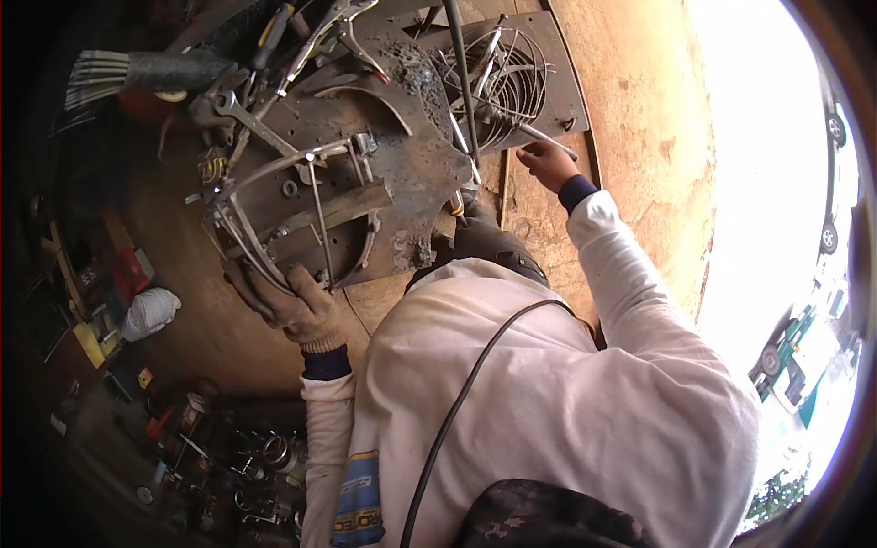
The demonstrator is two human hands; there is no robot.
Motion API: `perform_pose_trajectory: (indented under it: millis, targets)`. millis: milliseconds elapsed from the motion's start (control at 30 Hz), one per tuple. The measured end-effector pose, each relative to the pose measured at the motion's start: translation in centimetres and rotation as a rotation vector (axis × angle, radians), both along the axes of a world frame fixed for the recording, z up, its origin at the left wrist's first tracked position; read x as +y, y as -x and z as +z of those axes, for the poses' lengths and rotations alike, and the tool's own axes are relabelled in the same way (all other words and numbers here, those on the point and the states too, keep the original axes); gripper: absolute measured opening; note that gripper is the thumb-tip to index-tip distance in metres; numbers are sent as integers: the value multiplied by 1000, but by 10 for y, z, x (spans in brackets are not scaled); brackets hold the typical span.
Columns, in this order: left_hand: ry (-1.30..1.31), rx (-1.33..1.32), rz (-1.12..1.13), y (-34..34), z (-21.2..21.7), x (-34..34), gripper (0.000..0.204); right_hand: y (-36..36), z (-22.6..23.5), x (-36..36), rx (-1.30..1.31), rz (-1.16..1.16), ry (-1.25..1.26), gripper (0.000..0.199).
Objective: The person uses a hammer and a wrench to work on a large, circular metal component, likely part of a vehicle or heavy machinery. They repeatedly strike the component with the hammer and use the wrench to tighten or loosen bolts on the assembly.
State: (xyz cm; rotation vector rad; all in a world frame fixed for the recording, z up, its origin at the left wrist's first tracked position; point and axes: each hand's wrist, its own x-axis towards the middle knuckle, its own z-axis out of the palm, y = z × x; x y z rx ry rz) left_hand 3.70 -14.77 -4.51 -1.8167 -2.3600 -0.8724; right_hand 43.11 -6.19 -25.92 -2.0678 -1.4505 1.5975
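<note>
My left hand, in a brown work glove, grips the lower edge of a curved metal frame. The frame is made of bent bars and crosspieces and lies on a worn steel plate. My bare right hand is at the right, fingers curled at a slim pale rod. That rod's far end reaches over a coil of wire on a second, dark plate. Part of my right fingers is hidden, so the grip shows only partly.
A combination wrench, a screwdriver and locking pliers lie at the plate's far left. A bundle of rods sticks out beside them. Metal parts are scattered on the floor at lower left. A black cable runs over my shirt.
</note>
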Motion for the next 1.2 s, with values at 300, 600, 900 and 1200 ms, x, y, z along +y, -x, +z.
perform_pose_trajectory:
  millis: [300, 600, 900, 1200]
  targets:
    - [136, 99, -13, 12, 0, -7, 65, -22, -51, 8, -806, 340, 20, 49]
    - [51, 116, -40, 11, -3, -12, 60, -39, -53, -14, -205, 360, -44, 39]
    - [-251, -410, -89, 59, -2, -15, 53, 29, 79, -177, -375, 55, -359, 30]
    - [33, -395, -56, 130, -47, 6, 52, 147, 217, -162, 74, -65, -576, 36]
